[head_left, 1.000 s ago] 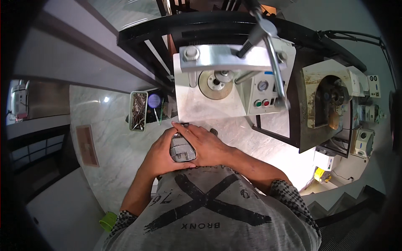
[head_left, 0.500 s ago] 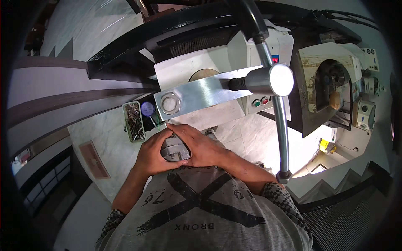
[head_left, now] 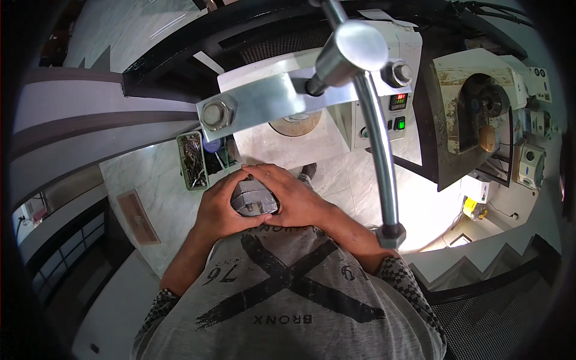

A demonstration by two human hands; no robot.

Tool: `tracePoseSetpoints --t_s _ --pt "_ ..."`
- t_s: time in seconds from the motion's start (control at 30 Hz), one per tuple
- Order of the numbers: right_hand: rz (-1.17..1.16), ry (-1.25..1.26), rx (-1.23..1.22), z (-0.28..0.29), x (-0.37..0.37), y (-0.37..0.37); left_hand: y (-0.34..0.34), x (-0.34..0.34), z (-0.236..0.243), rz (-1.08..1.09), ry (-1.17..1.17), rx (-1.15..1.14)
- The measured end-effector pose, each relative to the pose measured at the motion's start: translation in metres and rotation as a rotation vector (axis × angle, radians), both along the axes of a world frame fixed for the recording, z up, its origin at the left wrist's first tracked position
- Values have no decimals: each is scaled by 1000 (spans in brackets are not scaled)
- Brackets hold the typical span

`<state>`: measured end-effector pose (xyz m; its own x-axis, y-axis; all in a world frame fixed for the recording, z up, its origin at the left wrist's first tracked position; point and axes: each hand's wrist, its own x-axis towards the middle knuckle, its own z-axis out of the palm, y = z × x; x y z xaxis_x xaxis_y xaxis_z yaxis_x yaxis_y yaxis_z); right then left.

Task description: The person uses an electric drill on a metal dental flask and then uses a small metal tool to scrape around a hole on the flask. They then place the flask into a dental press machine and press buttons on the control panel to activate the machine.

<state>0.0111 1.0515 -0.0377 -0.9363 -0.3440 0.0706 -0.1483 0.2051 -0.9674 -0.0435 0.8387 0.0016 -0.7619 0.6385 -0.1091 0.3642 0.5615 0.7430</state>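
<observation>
Close in front of my shirt, both hands wrap around a grey rounded metal flask (head_left: pixel 254 198), with a seam running across its face. My left hand (head_left: pixel 217 209) curves around its left side, thumb along the near edge. My right hand (head_left: pixel 297 198) closes around the right side, and the fingertips of both hands meet near the far end. Fingers and palms hide its sides and underside. Just beyond the hands stands a white screw press with a metal crossbar (head_left: pixel 255 111), a long handle (head_left: pixel 379 150) and a round plate (head_left: pixel 295 123) beneath the bar.
A green-rimmed tray of small metal parts (head_left: pixel 192 161) lies left of the press, beside a purple-lidded container (head_left: pixel 212 146). The control panel (head_left: pixel 393 117) has lit displays and buttons. Another stained white machine (head_left: pixel 480 102) stands at the right. The press handle overhangs my right forearm.
The view has shifted, so the press bar and handle appear higher and further left. Both hands keep their hold on the flask, which sits slightly higher in the picture.
</observation>
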Motion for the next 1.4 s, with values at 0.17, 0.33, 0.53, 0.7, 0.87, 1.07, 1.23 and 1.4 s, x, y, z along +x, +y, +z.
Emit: tracePoseSetpoints --t_s 0.17,0.33,0.53,0.7,0.87,1.07,1.23,1.4 --pt "-22 46 -12 -4 18 13 13 15 2 -17 69 18" --pt "-124 -81 -80 0 35 24 24 23 11 4 63 -2" --pt "-232 -104 89 -10 60 48 21 24 12 305 -311 53" --pt "-320 -168 140 -25 78 56 16 13 9 303 -227 49" --pt "-368 -339 176 -20 74 50 8 -11 6 230 -66 -5" --pt "-471 -443 175 -20 85 50 -10 -57 7 356 9 -140" --pt "-694 -508 125 -31 117 44 -19 -112 8 306 179 -145" --pt "-775 -646 171 -33 140 36 2 -156 14 199 226 -220"
